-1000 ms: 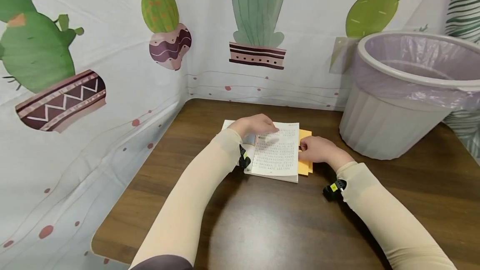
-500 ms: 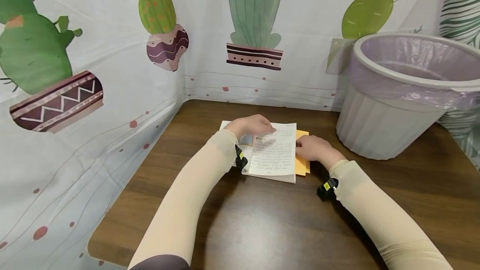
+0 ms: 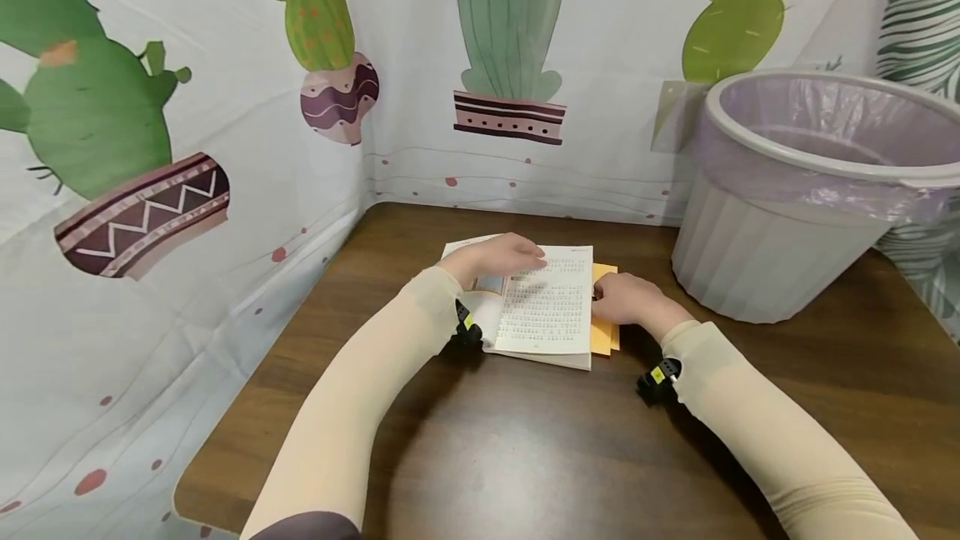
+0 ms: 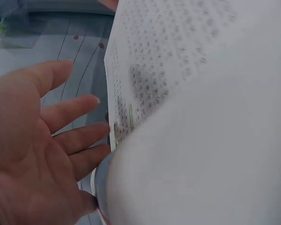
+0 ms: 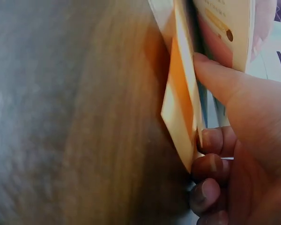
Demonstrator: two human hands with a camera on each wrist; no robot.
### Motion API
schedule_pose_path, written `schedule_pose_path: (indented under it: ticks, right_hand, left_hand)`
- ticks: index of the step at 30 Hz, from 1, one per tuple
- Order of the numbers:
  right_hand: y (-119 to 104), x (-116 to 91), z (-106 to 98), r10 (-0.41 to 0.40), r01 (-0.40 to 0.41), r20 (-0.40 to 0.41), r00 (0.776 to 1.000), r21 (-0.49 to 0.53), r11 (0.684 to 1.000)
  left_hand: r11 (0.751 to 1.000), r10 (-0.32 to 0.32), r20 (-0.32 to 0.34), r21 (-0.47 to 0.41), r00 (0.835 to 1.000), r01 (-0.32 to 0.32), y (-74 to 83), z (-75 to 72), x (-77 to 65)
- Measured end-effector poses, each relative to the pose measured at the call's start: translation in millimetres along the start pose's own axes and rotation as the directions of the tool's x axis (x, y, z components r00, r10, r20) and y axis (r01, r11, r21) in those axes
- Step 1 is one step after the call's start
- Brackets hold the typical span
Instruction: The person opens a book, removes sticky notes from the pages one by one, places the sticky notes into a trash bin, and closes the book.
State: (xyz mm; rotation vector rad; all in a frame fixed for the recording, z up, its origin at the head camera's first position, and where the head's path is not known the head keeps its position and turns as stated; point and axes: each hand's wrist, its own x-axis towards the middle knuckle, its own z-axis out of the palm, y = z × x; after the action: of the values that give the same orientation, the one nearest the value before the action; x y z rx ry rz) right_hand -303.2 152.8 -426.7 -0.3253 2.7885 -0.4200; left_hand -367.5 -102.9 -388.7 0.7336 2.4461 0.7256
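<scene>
Both hands meet over the middle of the frame. The right hand (image 3: pixel 630 300) has its fingers curled and its thumb laid against the orange paper (image 3: pixel 602 336), pinching it as far as I can judge. The left hand (image 3: pixel 504 257) is open, fingers apart, above the upper part of an open book (image 3: pixel 551 307); whether a fingertip touches a page I cannot tell.

What matters most, to my eye, is the book's right edge — the orange paper sticks out from under it towards the right hand, much the nearer of the two. The paper's long side runs up and down the frame, roughly in line with the book's spine.

The book lies at the centre of the frame, its white right page filled with rows of small print, its left page showing a bluish picture, partly hidden by the left hand. The paper is bright orange, with corners stepped like more than one piece.

Beyond lie the brown table (image 3: pixel 510 423) and, at upper right, a pale ribbed bin (image 3: pixel 772 248) with a lilac liner (image 3: pixel 825 186).
</scene>
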Motion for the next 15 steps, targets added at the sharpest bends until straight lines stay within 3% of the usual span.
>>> schedule_pose_path:
  ticks: [4, 8, 15]
  right_hand:
    - [1, -5, -1, -0.052, 0.053, -0.027, 0.998, 0.034, 0.998]
    - [1, -8, -7, -0.136, 0.144, -0.078, 0.988, 0.110, 0.983]
    - [-8, -6, -28, -0.267, 0.287, -0.117, 0.957, 0.215, 0.933]
  left_hand:
    - [1.000, -0.016, -0.012, 0.012, 1.000, 0.016, 0.2, 4.2, -11.1]
    - [0.992, -0.018, -0.029, 0.123, 0.999, 0.021, 0.9, 5.3, -24.6]
    - [0.935, 0.017, -0.019, 0.354, 1.000, -0.009, -7.0, 7.0, -48.1]
